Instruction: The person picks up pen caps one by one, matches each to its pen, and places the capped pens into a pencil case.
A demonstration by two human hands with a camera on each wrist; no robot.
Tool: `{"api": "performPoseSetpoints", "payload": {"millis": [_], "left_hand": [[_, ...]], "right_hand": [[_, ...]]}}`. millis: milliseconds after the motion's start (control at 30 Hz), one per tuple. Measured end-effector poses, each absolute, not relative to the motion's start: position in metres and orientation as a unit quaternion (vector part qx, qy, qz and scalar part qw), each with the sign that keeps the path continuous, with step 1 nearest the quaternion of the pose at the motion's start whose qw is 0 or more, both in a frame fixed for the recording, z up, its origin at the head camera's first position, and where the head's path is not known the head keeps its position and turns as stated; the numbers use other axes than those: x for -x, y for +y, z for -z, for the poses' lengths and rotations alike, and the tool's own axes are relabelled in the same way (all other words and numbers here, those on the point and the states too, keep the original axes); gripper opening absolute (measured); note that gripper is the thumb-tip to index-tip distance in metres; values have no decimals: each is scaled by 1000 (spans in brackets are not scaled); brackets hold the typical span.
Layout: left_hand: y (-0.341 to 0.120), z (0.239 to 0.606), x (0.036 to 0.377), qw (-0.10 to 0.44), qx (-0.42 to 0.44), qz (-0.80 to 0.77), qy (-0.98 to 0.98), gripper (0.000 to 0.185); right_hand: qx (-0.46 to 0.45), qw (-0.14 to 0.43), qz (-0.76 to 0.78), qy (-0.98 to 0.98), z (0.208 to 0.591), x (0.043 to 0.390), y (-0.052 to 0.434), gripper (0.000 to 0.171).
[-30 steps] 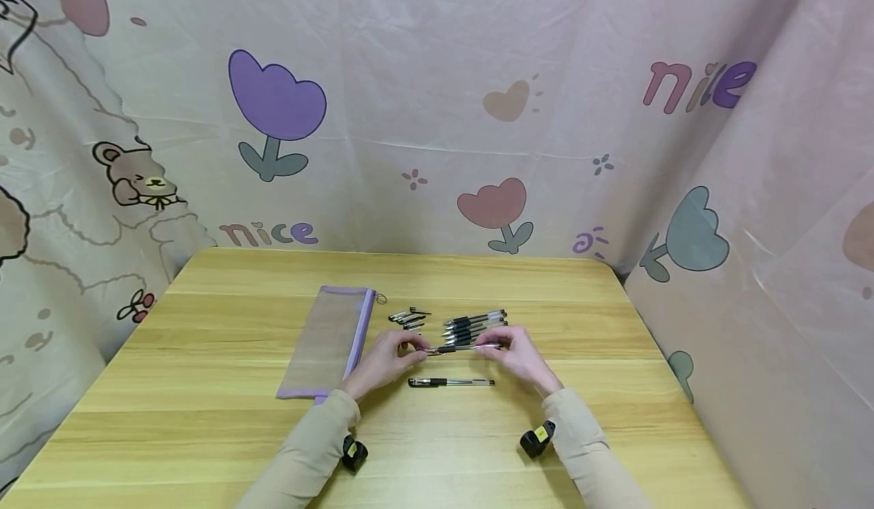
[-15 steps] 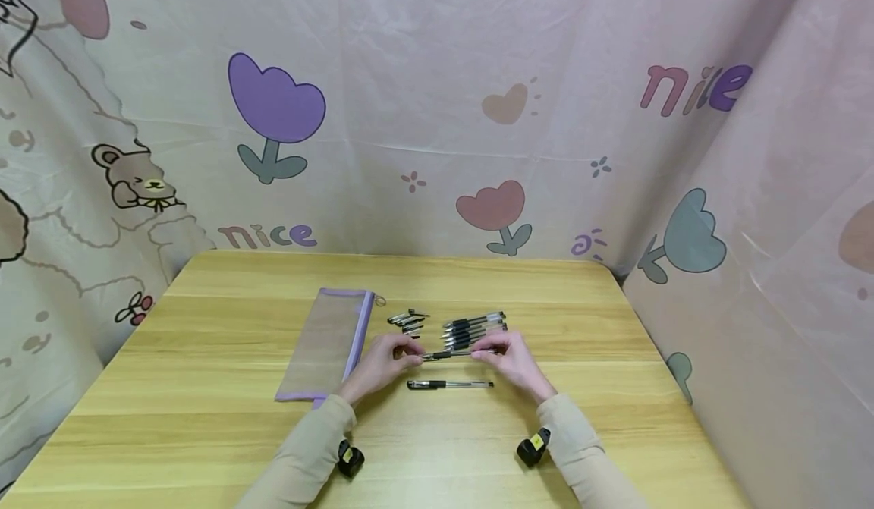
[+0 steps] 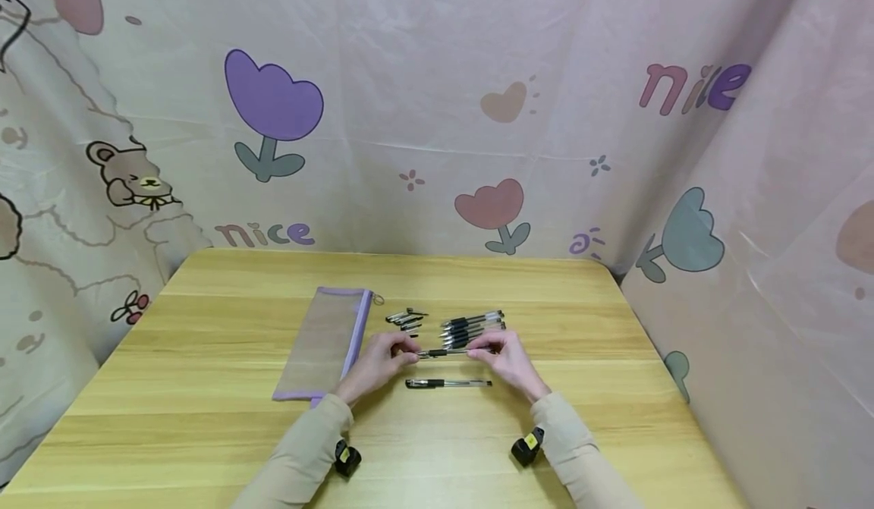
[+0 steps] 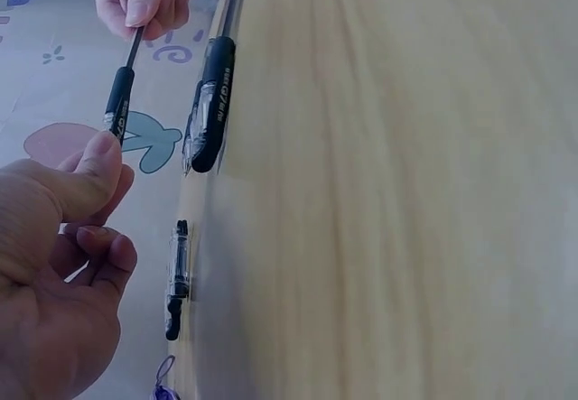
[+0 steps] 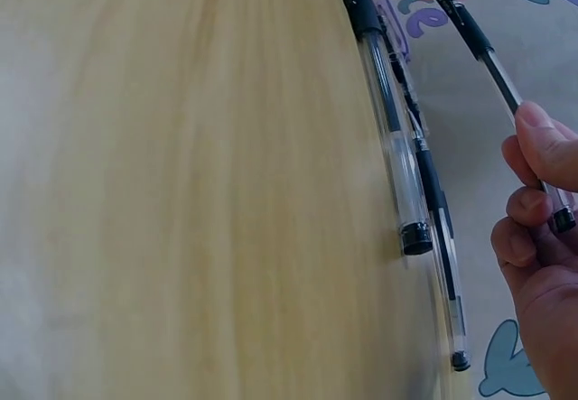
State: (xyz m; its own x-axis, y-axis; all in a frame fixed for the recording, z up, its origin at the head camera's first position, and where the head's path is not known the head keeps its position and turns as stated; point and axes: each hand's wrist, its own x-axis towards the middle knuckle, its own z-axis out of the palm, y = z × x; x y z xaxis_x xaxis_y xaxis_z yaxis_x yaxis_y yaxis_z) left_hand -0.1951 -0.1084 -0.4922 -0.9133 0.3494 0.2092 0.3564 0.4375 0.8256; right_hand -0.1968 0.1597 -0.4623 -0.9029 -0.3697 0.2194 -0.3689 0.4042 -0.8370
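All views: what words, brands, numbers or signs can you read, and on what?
"nice": curtain, twice; a fold breaks up the right one.
"Q7": lying pen's grip, left wrist view; other characters blurred.
Held pen: print too small to be sure.
Wrist labels, pen row: unreadable.

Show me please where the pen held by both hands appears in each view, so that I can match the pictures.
Head: the held pen is below centre, between the left hand and the right hand.
Left wrist: upper left, the held pen.
Right wrist: upper right, the held pen slanting down to the right.
Shared landmark: the separate pen lying nearest the person on the wooden table.
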Motion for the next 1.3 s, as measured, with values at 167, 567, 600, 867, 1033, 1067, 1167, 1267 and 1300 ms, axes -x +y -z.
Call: {"api": "performPoseSetpoints", "payload": {"millis": [167,567,600,867,1033,1067,1167,1267,1300], "left_hand": [[-109,494,196,19,217,490,-844,6],[-112,496,195,44,216,496,-840,8],[-112,496,195,43,215,497,-840,9],[-111,496,195,36,212,501,-838,10],[-112,497,195,25,202,512,-834,12],[-112,497,196,21,200,514,-834,12],[-112,498,196,15,203,510,-836,14],[-113,499,196,14,202,501,-842,14],[-113,499,195,15,203,493,-846,14]], "right_hand": [[216,7,502,838,464,198,158,13],[211,-7,501,839,498,214,164,16],[211,-8,502,839,498,214,164,16],[231,21,493,839,495,213,173,19],[222,39,486,844,495,212,180,21],[223,40,480,847,494,212,181,21],[215,44,470,855,495,212,184,20],[213,44,456,863,498,213,186,17],[211,45,451,866,499,213,186,16]]}}
